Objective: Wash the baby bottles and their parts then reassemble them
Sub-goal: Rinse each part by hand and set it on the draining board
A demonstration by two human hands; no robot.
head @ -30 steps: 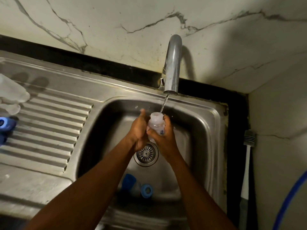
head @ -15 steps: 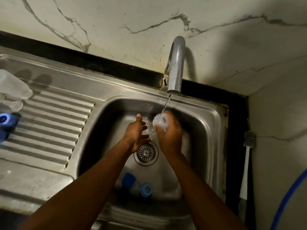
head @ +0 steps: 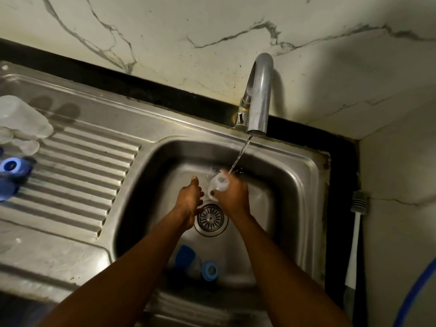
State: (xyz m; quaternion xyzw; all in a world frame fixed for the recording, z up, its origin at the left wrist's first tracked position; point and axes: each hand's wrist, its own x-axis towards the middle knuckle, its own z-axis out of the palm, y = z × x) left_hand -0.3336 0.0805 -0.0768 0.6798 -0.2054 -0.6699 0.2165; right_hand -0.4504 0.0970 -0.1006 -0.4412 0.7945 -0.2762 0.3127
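My right hand (head: pixel 233 197) grips a small clear baby bottle (head: pixel 219 184) under the running tap (head: pixel 258 95), tilted with its mouth toward the left. My left hand (head: pixel 190 200) hovers just left of the bottle, fingers loose, holding nothing. Water splashes off the bottle. At the near end of the sink basin (head: pixel 292 185) lie a blue cap (head: pixel 185 256) and a blue ring (head: pixel 210 270) with a clear part between them. On the drainboard (head: pixel 82 166) at far left rest a clear bottle (head: pixel 23 116), a clear teat (head: pixel 27 146) and blue ring parts (head: pixel 11 166).
The drain strainer (head: pixel 210 217) sits below my hands. A white bottle brush (head: pixel 355 237) stands in the gap to the right of the sink, and a blue hose (head: pixel 415 293) crosses the bottom right corner. Marble wall runs behind the tap.
The bottle was upright between both hands under the stream. My left hand has let go and my right hand has tipped the bottle sideways, spilling water.
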